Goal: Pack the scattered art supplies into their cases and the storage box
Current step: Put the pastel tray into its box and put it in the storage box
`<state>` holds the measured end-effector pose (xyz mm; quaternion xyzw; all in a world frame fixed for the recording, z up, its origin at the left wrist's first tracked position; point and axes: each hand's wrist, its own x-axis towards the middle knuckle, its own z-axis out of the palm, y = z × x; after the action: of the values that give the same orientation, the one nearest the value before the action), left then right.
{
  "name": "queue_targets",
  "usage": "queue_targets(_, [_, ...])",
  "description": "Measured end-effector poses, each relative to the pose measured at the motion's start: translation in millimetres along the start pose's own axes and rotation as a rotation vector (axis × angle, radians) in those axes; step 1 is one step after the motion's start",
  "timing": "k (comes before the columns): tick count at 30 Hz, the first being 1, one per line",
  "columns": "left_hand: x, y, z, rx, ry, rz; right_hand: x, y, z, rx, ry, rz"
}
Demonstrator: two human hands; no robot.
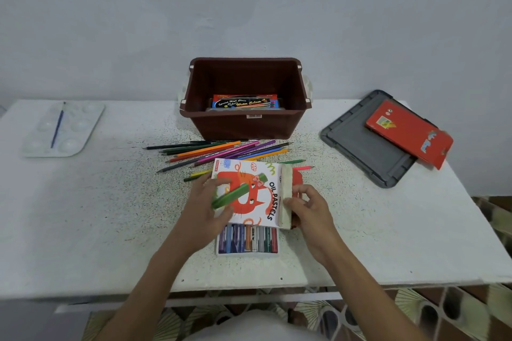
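The oil pastel box (253, 194) sits near the table's front edge, its sleeve hiding the far ends of the pastels (247, 239) in the tray. The left hand (206, 203) pinches the sleeve's left edge with a green pastel (235, 194), partly blurred, and the right hand (307, 206) grips the open flap (286, 196). Behind lie loose pencils (221, 151) and the brown bin (245, 97) at the speckled white table's (97, 216) back edge.

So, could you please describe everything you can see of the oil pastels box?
The oil pastels box is a white cardboard sleeve printed with a red cat and "OIL PASTELS". Its right end flap is open. The left hand and right hand hold it above the table, partly over the tray of pastels.
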<state>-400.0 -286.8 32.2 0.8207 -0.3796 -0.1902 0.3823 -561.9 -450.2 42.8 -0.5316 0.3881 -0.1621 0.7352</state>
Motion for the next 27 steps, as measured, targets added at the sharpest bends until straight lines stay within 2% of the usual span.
queue_targets(3, [7,6,7,0.312,0.023,0.114,2,-1,4,0.032,-0.014,0.011])
queue_targets(5, [12,17,6,0.397,0.012,0.177,2,-1,6,0.049,-0.015,0.014])
queue_targets(12, [33,40,-2,0.641,-0.244,0.427,0,1,14,0.031,-0.057,-0.002])
queue_targets(19, [46,31,3,0.774,-0.330,0.487,1,-3,17,0.084,-0.106,0.005])
queue_targets(27, [47,16,-6,0.692,-0.297,0.531,3,-1,14,0.063,-0.151,0.019])
